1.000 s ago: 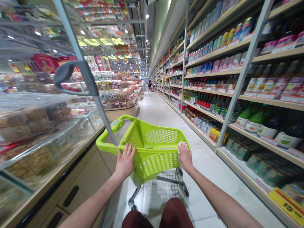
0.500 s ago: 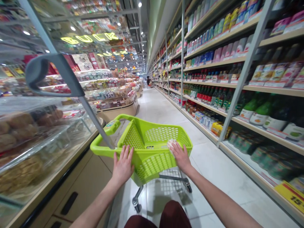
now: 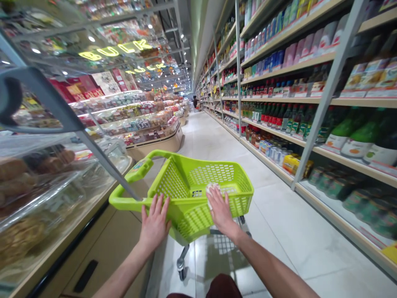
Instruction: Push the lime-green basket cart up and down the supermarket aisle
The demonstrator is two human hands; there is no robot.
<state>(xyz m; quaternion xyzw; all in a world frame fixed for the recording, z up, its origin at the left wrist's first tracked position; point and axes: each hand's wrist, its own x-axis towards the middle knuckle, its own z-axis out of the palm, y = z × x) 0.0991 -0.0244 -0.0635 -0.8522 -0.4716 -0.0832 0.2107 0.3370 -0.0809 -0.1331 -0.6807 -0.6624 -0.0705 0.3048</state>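
A lime-green plastic shopping cart (image 3: 186,202) with perforated walls and grey legs on casters stands sideways before me. My left hand (image 3: 155,221) lies against the near rim, with its fingers stretched and spread over the edge toward the basket. Under the fingers of my right hand (image 3: 221,211) is a crumpled whitish cloth (image 3: 213,187), pressed at the near rim farther to the right. Part of the cloth is covered by those fingers. No goods show inside the basket.
Shelves (image 3: 279,99) of bottles and cans run along the right. At left, a food counter (image 3: 77,198) with clear covers stands close to the cart, and a grey handle on a pole (image 3: 40,99) juts across. Farther along the white-tiled aisle (image 3: 201,132) is a person (image 3: 195,103).
My right hand has slid left along the rim with the cloth. My left hand stays on the rim. The view has shifted slightly, and the grey handle sits farther left.
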